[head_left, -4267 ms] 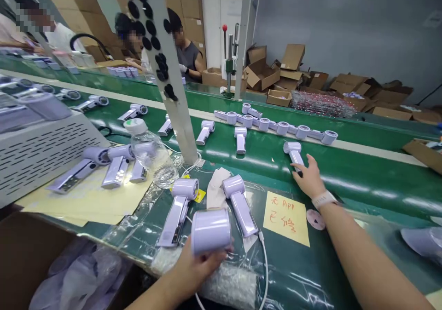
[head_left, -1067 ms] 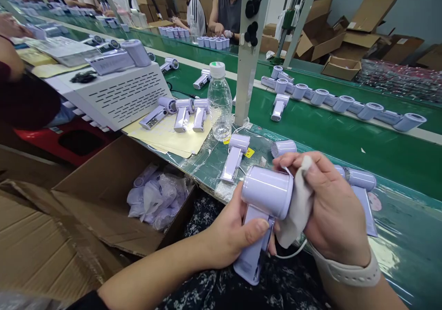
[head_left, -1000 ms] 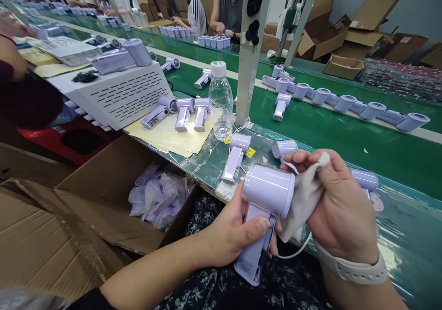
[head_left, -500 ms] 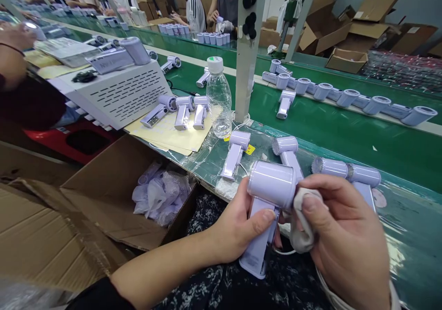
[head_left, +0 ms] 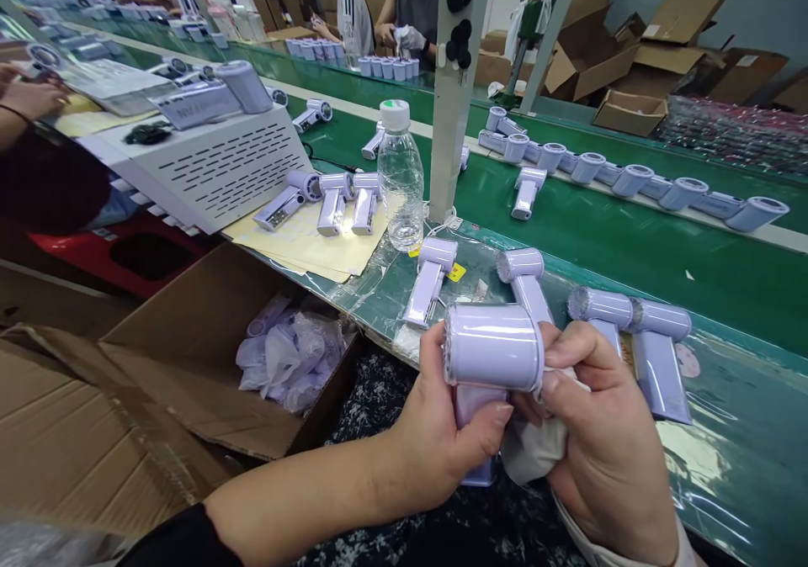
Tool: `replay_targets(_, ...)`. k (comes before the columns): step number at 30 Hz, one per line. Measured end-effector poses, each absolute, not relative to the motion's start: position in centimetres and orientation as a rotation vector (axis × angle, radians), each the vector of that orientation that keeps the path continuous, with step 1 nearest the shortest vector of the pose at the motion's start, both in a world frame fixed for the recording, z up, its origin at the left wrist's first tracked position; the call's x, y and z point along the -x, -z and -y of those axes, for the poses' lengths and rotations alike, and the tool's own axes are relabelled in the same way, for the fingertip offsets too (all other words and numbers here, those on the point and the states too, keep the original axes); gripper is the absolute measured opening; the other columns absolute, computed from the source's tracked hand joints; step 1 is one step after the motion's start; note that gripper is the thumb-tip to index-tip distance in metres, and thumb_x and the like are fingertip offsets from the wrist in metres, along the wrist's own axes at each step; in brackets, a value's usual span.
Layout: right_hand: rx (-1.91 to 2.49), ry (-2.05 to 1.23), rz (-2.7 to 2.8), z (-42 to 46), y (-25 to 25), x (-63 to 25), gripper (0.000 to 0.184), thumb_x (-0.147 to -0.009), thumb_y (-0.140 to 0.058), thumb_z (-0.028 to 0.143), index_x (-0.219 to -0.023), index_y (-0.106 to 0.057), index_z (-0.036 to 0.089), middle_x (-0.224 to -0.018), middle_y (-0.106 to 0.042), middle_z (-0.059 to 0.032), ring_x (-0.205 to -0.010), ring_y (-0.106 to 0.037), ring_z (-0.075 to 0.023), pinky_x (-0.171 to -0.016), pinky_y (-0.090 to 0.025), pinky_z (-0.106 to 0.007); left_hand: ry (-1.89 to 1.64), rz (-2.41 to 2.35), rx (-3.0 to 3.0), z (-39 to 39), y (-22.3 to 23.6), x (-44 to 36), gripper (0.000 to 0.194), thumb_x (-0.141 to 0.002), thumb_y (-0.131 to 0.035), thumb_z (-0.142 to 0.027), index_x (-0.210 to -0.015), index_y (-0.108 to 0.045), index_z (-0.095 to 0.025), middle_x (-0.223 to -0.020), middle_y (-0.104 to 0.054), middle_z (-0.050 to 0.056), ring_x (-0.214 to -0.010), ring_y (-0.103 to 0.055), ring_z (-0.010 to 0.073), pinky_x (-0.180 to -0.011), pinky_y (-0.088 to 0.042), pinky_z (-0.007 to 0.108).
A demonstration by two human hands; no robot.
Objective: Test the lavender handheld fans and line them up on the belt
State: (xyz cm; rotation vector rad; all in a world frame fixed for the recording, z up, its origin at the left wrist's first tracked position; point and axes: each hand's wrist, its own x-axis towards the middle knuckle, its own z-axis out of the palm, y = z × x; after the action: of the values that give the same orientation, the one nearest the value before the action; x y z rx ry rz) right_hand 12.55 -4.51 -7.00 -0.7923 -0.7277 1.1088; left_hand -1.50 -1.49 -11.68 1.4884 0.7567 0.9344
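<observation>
While the left hand [head_left: 435, 437] clamps the fan [head_left: 493, 347] by its handle, fingers wrapped around it just under the round head, the right hand [head_left: 615, 449] pinches a pale cloth [head_left: 535, 451] between its fingers at the head's right end. The fan is held up over the dark patterned clothing [head_left: 375, 394], at the table [head_left: 725, 458]; its head's long axis runs left to right, handle downward, with the right fingertips nearest the cloth-side rim
</observation>
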Motion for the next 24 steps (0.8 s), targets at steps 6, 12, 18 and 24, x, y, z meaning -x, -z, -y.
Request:
replay_targets(6, 0.888, -1.022, 0.904, 4.2, 7.1, -12.5, 0.016, -0.082, -0.082, 0.025, -0.084, -0.067, 0.023, -0.085, -0.060, 0.0023, -0.060, -0.054, -0.0077, -0.053, -0.046, -0.018, -1.018, -0.621, -1.325, 0.8, 10.9, 1.2, 0.072, -0.089, -0.064, -0.060, -0.136, -0.029, -0.019, -0.127, -0.060, 0.015, -0.112, -0.062, 0.0277, -0.098, -0.051, 0.041)
replay_targets(12, 1.280, -0.694, 1.704, -3.5, 5.1, -14.4, 0.012, -0.085, -0.074, 0.034, -0.088, -0.071, 0.022, -0.096, -0.067, -0.0063, -0.090, -0.065, -0.0261, -0.085, -0.055, -0.046, -0.925, -0.755, -1.164, -1.4, 11.8, 6.2, 0.065, -0.089, -0.066, -0.057, -0.128, -0.028, -0.022, -0.098, -0.062, 0.004, -0.068, -0.064, 0.0162, -0.065, -0.054, 0.032)
replay_targets(18, 1.352, -0.373, 1.752, -15.1, 3.3, -11.6, 0.081, -0.072, -0.086, 0.037, -0.142, -0.052, 0.013, -0.145, -0.050, -0.0240, -0.137, -0.044, -0.0434, -0.115, -0.033, -0.063, -0.817, -1.121, -1.259, 1.9, 17.3, 15.8, 0.062, -0.091, -0.062, -0.056, -0.134, -0.033, -0.022, -0.093, -0.066, 0.004, -0.072, -0.066, 0.0204, -0.071, -0.053, 0.035)
replay_targets(24, 1.200, -0.629, 1.548, -19.8, 3.8, -7.3, 0.097, -0.067, -0.090, 0.036, -0.146, -0.042, 0.009, -0.122, -0.065, -0.0237, -0.118, -0.062, -0.0388, -0.105, -0.046, -0.058, -0.897, -1.138, -1.320, 3.2, 20.3, 15.9, 0.059, -0.082, -0.069, -0.058, -0.128, -0.054, -0.024, -0.110, -0.072, 0.011, -0.094, -0.069, 0.0308, -0.084, -0.054, 0.039)
